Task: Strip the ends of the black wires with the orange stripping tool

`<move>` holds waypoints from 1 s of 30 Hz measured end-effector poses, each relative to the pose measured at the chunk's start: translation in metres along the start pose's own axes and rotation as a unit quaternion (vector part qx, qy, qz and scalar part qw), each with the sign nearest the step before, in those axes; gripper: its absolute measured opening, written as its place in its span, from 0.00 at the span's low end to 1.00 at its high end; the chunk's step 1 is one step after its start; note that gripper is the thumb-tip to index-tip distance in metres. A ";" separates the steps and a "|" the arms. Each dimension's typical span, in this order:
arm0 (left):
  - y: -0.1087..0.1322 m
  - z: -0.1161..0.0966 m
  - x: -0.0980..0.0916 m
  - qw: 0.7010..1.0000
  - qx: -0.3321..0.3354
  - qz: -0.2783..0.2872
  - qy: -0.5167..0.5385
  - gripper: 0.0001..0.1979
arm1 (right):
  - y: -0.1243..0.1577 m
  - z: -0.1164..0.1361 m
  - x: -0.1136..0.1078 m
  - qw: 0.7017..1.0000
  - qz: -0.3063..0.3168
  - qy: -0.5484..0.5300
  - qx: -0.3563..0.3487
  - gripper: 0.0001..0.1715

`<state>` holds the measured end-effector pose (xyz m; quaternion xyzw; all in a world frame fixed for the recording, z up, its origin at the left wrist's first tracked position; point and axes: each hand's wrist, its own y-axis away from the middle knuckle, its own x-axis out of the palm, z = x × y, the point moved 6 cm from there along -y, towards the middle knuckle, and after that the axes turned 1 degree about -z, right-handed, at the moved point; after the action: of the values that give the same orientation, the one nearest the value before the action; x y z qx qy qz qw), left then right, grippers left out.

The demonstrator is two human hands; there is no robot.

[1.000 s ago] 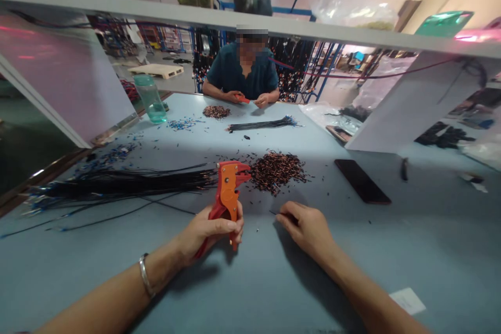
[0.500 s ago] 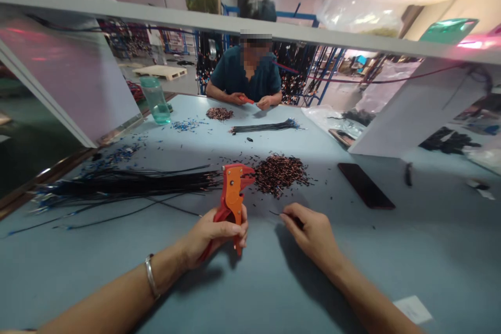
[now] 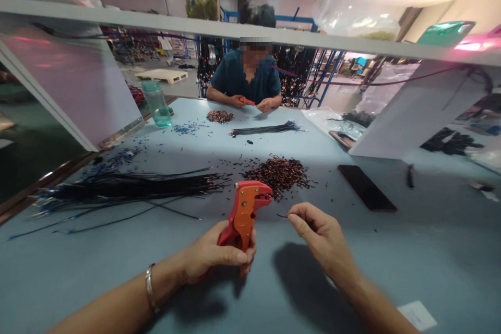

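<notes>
My left hand [image 3: 217, 255] is closed round the handles of an orange-red wire stripper [image 3: 247, 207], whose jaws point right. My right hand [image 3: 319, 237] is lifted just right of those jaws, pinching a short thin black wire piece [image 3: 282, 215] between thumb and forefinger. A bundle of long black wires [image 3: 129, 187] lies on the blue table to the left. Just beyond the tool sits a pile of copper and black wire scraps [image 3: 278, 171].
A black phone [image 3: 367, 188] lies to the right. A person in a dark shirt [image 3: 246, 79] works at the table's far end with another wire bundle [image 3: 262, 128] and scrap pile [image 3: 219, 116]. A green bottle [image 3: 155, 104] stands at far left. White shelf supports flank both sides.
Both hands have risen off the table and shifted slightly right. The stripper is now tilted with its jaws toward my right hand, which has lifted the wire piece to them.
</notes>
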<state>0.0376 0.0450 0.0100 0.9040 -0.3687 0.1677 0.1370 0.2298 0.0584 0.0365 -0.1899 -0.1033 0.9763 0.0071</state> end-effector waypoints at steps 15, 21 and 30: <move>0.008 -0.029 -0.005 0.695 0.282 -0.152 -0.644 0.16 | 0.004 -0.015 0.014 0.973 0.020 -0.205 0.100 0.18; 0.007 -0.023 -0.001 0.638 0.281 -0.131 -0.705 0.21 | 0.010 -0.013 0.022 0.962 0.039 -0.246 0.109 0.21; 0.003 -0.021 0.001 0.643 0.250 -0.109 -0.716 0.20 | 0.013 -0.006 0.024 0.970 0.078 -0.220 0.070 0.22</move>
<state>0.0318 0.0502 0.0295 0.7754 -0.1946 -0.4619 -0.3841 0.2099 0.0481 0.0198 0.0236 -0.0186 0.9964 -0.0788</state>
